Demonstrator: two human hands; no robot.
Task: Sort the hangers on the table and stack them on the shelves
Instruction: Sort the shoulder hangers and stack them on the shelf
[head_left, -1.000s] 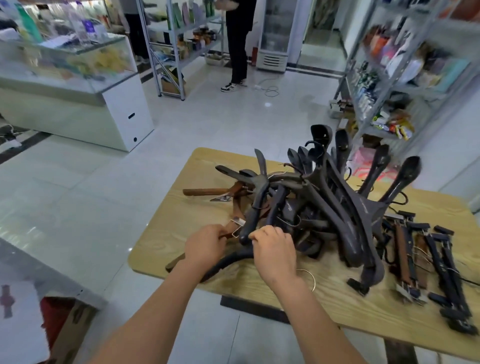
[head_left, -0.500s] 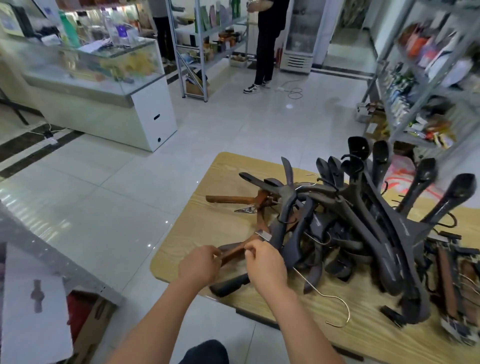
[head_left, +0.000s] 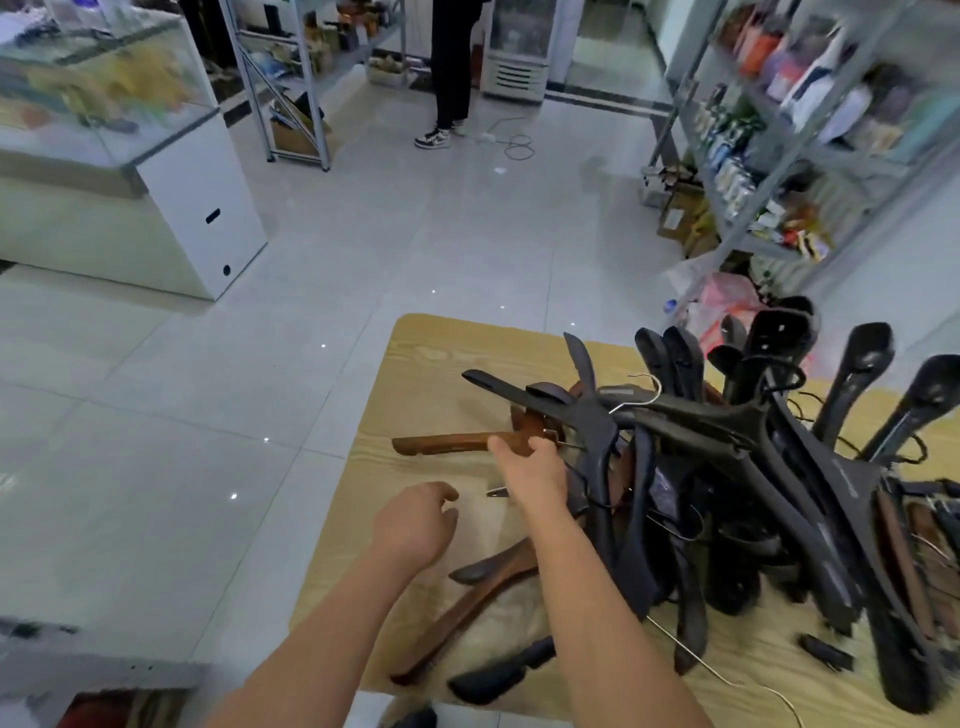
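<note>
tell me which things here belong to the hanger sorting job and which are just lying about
Job: brown hanger gripped by the right hand; empty left hand; tangled dark hangers; table; shelves, probably.
Lying about: glass counter; pink bag; floor cable; cardboard box.

Worn on the head, facing forward and tilted down, from the near edge of the table (head_left: 441, 353) toward its left end. Wide-angle, bowing straight lines near the borders. Close enough to catch both forearms rising from the bottom border, with the left hand (head_left: 415, 525) loose near the left edge and the right hand (head_left: 535, 467) gripping a brown hanger (head_left: 447, 444) at mid-frame. Cuts the hanger pile (head_left: 753, 467) at the right border. Beyond the far edge, reaches over tiled floor (head_left: 311, 312) to metal shelves (head_left: 779, 156).
</note>
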